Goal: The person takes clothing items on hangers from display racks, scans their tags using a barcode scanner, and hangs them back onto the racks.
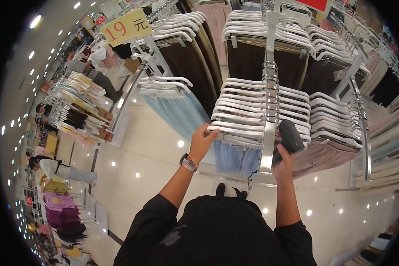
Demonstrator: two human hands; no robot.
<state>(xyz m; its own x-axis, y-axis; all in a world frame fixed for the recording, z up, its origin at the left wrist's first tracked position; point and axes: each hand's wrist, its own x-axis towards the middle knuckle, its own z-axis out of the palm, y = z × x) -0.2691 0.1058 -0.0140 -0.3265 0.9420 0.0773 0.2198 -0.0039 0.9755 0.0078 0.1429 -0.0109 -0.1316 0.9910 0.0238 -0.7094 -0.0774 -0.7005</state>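
My left hand (pixel 203 142) is closed on the left end of the front white hanger (pixel 239 131) in a dense row. A light blue garment with a gathered waistband (pixel 237 157) hangs below that row. In my right hand (pixel 284 160) is a black handheld scanner (pixel 291 136), gripped by its handle, right of the rail's front end. The scanner's head is close to the right ends of the hangers. A dark coiled cord (pixel 250 178) dangles beneath the rail. The metal rail arm (pixel 267 150) runs between my hands.
More white hangers (pixel 334 122) with pink garments (pixel 326 157) hang at right. Pale blue garments (pixel 173 104) and dark trousers (pixel 184 66) hang at left. A yellow price sign (pixel 126 27) stands above them. Other people (pixel 60 168) are among racks at far left.
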